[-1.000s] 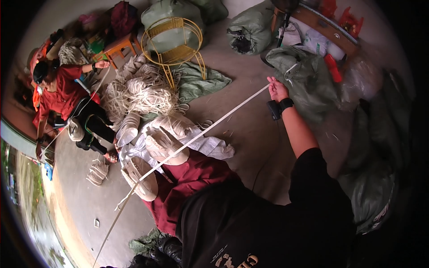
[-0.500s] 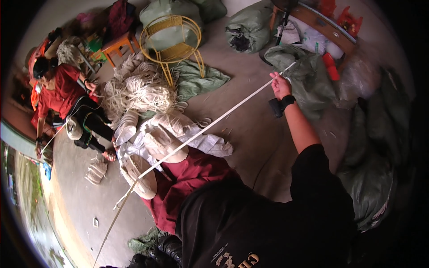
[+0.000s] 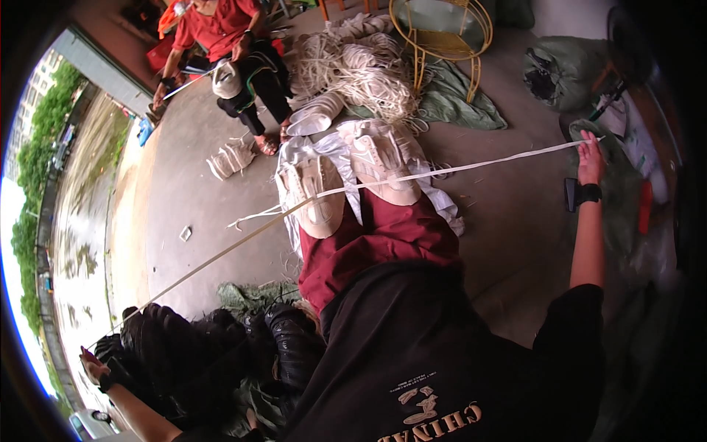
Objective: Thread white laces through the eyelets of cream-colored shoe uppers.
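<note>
A long flat white shoelace [image 3: 479, 165] stretches taut across the whole view between my two hands. My right hand [image 3: 590, 160], out at the far right, grips one end with the fingers pointing up. At the lower left my left hand [image 3: 93, 366] holds the other end at arm's length. The lace passes over two cream sneakers on my lap, the left shoe [image 3: 318, 197] and the right shoe [image 3: 384, 166], toes toward me. A loose lace end [image 3: 254, 216] hangs beside the left shoe. How the lace runs through the eyelets I cannot tell.
Ahead, a seated person in red [image 3: 213, 35] handles a shoe and a lace. Behind my shoes lies a heap of pale laces [image 3: 361, 70], near a yellow wicker chair [image 3: 445, 44]. Black shoes [image 3: 184, 342] fill the lower left. Green sacks [image 3: 563, 70] stand right.
My view has swung left, bringing my left hand into sight at the lower left. The lace stays stretched out, with my right hand still at its right end.
</note>
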`<state>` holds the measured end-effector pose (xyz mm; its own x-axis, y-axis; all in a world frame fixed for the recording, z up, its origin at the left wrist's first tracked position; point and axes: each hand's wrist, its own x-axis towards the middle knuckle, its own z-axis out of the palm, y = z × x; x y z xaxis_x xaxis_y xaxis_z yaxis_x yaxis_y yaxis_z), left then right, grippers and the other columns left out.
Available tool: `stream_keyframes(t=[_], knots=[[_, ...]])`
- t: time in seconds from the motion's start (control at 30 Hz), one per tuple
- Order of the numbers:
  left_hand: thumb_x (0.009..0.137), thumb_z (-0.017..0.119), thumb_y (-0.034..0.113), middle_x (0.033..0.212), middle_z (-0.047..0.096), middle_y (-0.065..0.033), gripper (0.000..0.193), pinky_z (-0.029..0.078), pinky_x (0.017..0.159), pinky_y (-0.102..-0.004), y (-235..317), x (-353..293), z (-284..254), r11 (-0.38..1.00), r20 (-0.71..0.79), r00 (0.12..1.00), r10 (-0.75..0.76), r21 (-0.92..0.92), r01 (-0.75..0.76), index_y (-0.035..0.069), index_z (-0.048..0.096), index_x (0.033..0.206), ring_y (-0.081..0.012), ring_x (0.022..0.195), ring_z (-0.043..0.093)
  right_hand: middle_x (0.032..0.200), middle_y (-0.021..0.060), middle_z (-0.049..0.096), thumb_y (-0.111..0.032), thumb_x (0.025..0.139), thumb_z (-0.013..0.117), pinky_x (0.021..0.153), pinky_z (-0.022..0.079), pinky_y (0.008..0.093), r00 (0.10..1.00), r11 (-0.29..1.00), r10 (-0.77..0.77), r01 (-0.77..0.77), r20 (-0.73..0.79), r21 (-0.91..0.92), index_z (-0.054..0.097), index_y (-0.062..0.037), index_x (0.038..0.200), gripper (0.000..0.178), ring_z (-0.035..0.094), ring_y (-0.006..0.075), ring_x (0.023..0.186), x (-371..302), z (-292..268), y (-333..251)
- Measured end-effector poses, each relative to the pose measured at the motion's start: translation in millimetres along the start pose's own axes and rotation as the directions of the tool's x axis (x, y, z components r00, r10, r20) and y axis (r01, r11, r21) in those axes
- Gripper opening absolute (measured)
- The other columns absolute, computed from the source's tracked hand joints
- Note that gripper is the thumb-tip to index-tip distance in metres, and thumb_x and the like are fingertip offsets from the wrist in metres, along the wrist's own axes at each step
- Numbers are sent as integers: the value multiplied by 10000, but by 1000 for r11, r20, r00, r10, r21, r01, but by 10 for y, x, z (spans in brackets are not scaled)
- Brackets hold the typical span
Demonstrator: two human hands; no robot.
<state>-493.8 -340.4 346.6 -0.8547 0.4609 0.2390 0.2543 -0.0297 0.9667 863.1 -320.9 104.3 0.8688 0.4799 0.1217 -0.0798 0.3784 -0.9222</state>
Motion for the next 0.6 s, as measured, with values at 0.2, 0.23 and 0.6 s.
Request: stream_keyframes(t=[0.2, 0.23, 0.6], knots=[[984, 432, 455, 1480, 417, -104, 670, 242, 1147, -286, -348, 373, -112, 988, 383, 917, -111, 140, 62, 10, 323, 1472, -161, 1369, 376, 1282, 132, 601, -242, 1027, 447, 1014, 438, 307, 998, 999, -38, 37, -51, -19, 494, 13, 1321, 392, 566, 176, 1098, -110, 146, -326], [967, 492, 457, 1444, 466, -106, 703, 257, 1154, -298, -197, 491, -235, 981, 183, 972, -145, 156, 117, -25, 331, 1453, -136, 1345, 407, 1294, 157, 587, -215, 1027, 445, 1041, 433, 331, 999, 999, -35, 35, -31, 3, 469, 40, 1333, 400, 568, 204, 1129, -93, 177, -233], [1017, 465, 256, 1334, 577, -84, 337, 398, 973, -288, 310, -764, 1639, 914, 414, 815, 405, -157, -375, 51, 562, 1267, -119, 1054, 541, 1210, 189, 630, -200, 1014, 503, 846, 493, 262, 860, 942, -284, 333, 425, -45, 493, 70, 1317, 406, 622, 116, 900, -1323, 1913, -1119]])
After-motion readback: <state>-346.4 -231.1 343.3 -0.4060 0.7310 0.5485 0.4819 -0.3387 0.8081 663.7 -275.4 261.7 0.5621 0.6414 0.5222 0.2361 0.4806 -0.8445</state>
